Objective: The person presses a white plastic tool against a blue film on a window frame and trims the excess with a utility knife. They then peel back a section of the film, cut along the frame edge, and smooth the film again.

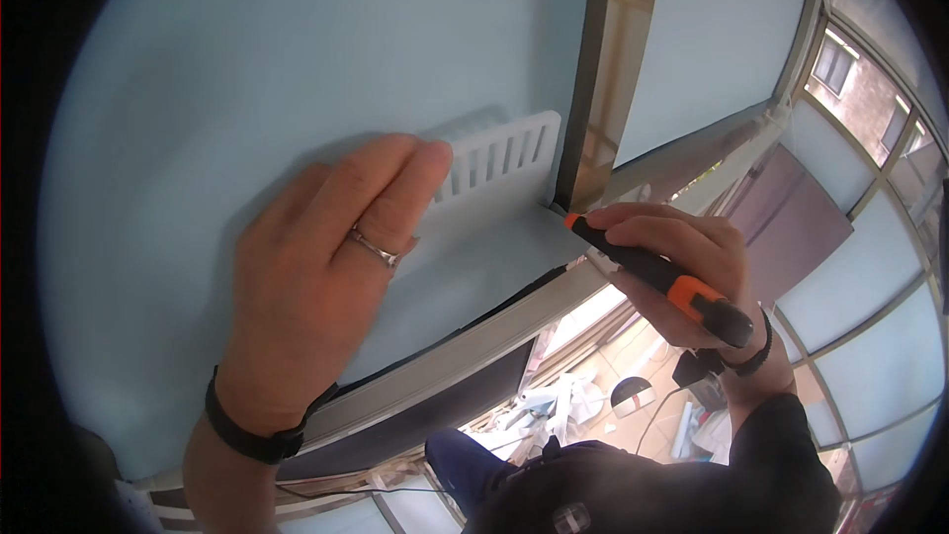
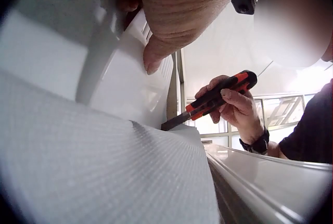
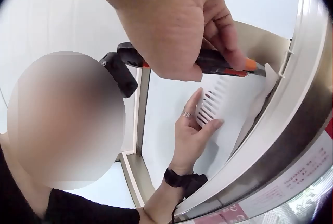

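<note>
While our left hand (image 1: 316, 277), one ring on it, presses its straight fingers on one white slotted scraper (image 1: 499, 153) lying flat against the pale window film (image 1: 247, 69), we see one dark upright frame bar (image 1: 583, 69) just to its right. Further right, our right hand (image 1: 682, 257) grips one orange-and-black utility knife (image 1: 657, 277), with its tip at the frame's lower corner. Only the left wrist view shows the dark blade (image 2: 174, 121) at the film's edge.

Only illegible red print on a white sticker (image 3: 297, 183)
</note>
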{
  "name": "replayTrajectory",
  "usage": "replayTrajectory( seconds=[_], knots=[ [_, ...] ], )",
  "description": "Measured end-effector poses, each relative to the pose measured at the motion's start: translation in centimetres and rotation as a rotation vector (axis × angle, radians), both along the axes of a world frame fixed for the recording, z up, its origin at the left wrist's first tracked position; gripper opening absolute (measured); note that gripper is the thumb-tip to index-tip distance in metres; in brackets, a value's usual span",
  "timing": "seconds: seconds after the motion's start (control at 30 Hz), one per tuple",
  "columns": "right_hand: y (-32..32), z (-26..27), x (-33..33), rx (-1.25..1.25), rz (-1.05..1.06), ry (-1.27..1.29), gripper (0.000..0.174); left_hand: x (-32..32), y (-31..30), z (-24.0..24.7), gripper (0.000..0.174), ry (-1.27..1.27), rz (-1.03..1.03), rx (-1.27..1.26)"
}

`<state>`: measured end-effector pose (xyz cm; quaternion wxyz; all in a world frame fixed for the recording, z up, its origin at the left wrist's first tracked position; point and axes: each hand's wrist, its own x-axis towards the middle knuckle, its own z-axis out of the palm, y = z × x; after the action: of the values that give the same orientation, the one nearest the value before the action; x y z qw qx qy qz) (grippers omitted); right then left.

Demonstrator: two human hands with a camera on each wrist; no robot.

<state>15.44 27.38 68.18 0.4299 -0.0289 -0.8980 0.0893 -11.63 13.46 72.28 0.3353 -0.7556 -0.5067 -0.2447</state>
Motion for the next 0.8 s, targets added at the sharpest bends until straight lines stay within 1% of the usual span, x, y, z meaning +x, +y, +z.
replayTrajectory(
  seconds=[0.13,0.43,0.5,0.8],
  knots=[
    [-0.14,-0.05,-0.11,-0.036,-0.023,-0.004,0.033,0.00,0.02,-0.16,0.062,-0.010,0.005,0.000],
    [-0.40,0.07,0.00,0.010,-0.036,-0.025,0.034,-0.08,0.03,-0.08,0.061,0.001,-0.003,0.005],
    [-0.38,0.18,0.07,-0.055,-0.062,-0.026,0.034,-0.06,0.09,-0.13,0.061,0.001,0.003,0.002],
    [-0.64,-0.34,0.41,-0.076,-0.057,-0.020,0.036,-0.20,0.03,-0.17,0.062,0.028,0.005,0.008]
  ],
)
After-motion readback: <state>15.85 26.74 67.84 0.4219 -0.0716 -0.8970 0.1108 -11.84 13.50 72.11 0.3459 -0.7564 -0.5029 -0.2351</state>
